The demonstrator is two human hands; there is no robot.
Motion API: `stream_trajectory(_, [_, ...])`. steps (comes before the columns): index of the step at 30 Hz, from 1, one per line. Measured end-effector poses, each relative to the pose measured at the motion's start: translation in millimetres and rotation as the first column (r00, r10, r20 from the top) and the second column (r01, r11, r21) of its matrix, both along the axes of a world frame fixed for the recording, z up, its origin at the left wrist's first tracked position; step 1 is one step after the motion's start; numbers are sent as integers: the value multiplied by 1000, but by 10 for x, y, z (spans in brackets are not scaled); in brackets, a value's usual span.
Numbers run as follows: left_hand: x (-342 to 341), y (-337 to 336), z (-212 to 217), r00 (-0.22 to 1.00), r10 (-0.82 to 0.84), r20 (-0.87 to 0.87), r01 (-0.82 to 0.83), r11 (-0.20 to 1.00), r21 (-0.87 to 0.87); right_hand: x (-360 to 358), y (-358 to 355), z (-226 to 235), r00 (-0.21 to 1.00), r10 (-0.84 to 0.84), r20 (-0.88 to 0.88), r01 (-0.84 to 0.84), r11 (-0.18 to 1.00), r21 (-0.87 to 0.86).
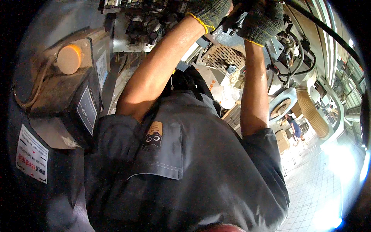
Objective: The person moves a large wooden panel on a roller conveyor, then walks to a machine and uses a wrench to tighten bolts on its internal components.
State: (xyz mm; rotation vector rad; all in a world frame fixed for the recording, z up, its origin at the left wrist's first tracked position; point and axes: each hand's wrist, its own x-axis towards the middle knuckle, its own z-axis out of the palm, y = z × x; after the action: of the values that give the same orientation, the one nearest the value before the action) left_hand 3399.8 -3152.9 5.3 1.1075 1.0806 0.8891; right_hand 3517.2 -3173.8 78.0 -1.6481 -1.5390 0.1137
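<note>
Both my hands are at the upper edge of the head view, over dark machinery. My left hand (210,14) wears a dark knit glove with a yellow cuff. Its fingers run out of the picture at the top, with a bit of bare skin showing at its right side. Right of it, my right hand (263,24) has a matching glove, its fingers also cut off by the frame. Between the two hands sits a dark metal machine part (238,20). Whether either hand touches or grips it cannot be made out.
A perforated tan plate (222,58) lies below the hands. Blackened machine fittings (148,27) stand to the left, hoses (297,58) to the right. A brown box with an orange knob (69,59) is at far left. A ribbed duct (312,112) and another person (296,129) are farther off.
</note>
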Motion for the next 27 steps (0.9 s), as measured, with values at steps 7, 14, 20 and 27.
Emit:
stream_trajectory(7, [-82, -3, 64, 1000, -16, 2, 15, 983, 182, 384, -85, 161, 895, 148, 421, -41, 967, -253])
stream_trajectory(14, [-133, -2, 107, 950, 140, -277, 9, 880, 475, 480, -101, 289, 979, 188, 83, -150, 930, -337])
stream_trajectory(20, [-98, 37, 136, 863, 223, -454, 110, 794, 598, 460, -124, 258, 994, 93, 60, -65, 927, -369])
stream_trajectory(27, [-98, 184, 48, 839, 277, -468, 149, 711, 687, 304, -93, 225, 995, 95, -37, -101, 968, -229])
